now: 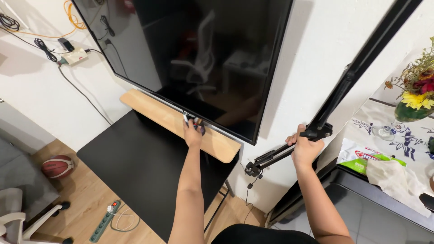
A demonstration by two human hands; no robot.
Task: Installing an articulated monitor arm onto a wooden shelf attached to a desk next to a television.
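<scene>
Both hands (193, 134) (305, 149) reach forward, fingers curled closed.

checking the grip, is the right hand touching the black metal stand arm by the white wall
Touching. The head view shows the right hand wrapped around the black metal stand arm at its joint, fingers curled over it with no gap.

Bright even light (screen (199, 58) reflections), sharp focus

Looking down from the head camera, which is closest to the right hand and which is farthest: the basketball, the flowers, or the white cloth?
From the right hand, gripping the black stand:
1. White cloth, just to its right on the side table.
2. Flowers, farther right and higher up, at the frame's edge.
3. Basketball, far away on the floor at the left.
</scene>
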